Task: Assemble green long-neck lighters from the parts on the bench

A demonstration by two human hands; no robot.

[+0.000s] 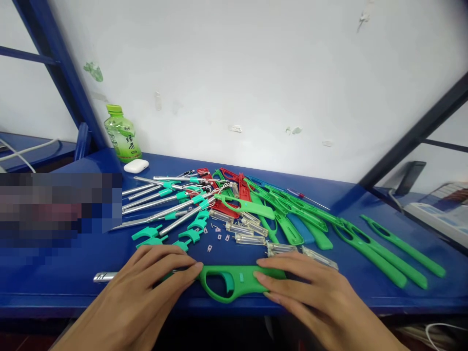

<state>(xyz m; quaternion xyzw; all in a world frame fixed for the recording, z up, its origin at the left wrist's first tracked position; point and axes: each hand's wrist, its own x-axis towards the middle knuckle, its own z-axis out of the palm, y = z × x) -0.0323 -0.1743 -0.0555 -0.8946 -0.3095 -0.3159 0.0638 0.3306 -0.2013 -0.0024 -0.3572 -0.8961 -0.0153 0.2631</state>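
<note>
A green long-neck gas lighter [243, 280] lies level near the front edge of the blue table, with a teal trigger inside its loop. My left hand [157, 282] is closed around its neck end, and a silver metal tube [104, 277] sticks out beyond that hand to the left. The fingers of my right hand [310, 287] grip the handle end. Just behind the lighter are teal triggers [149, 234], small pinkish-white clips [209, 248] and clear fuel tanks [250, 239].
Metal tubes with teal collars [161, 212] are heaped at centre left. Green handle shells [380, 253] spread to the right, and red shells [228, 207] lie at centre. A green tea bottle [122, 134] and a white earbud case [136, 166] stand back left by the wall.
</note>
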